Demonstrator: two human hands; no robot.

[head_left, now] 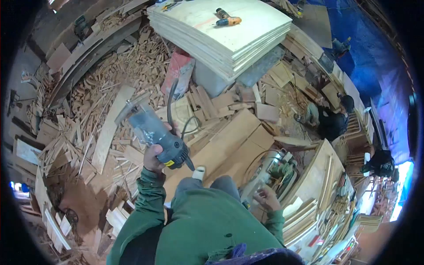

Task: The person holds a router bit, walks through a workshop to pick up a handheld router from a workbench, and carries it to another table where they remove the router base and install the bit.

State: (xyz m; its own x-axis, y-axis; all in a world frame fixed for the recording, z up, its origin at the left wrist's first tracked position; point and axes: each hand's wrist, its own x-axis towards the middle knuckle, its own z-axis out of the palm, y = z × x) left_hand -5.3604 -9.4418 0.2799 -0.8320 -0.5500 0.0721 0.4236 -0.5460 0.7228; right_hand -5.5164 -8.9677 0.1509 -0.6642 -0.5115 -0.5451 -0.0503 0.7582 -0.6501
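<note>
My left hand (pixel 153 158) is wrapped round a dark grey handheld power tool (pixel 168 148) with a clear plastic base (pixel 143 121), raised above the scrap-strewn floor. From the tool's side a black cable (pixel 170 104) curves up and away. My right hand (pixel 267 198) hangs low at the right, its fingers loosely spread with nothing between them, beside a green and silver machine (pixel 276 170). Whether it touches that machine I cannot make out.
A stack of plywood sheets (pixel 221 44) at the top bears an orange and black drill (pixel 228 21). Another person (pixel 333 119) crouches at the right. Wood offcuts (pixel 106 75) cover the floor at the left. Wood strips (pixel 304 225) lie at the lower right.
</note>
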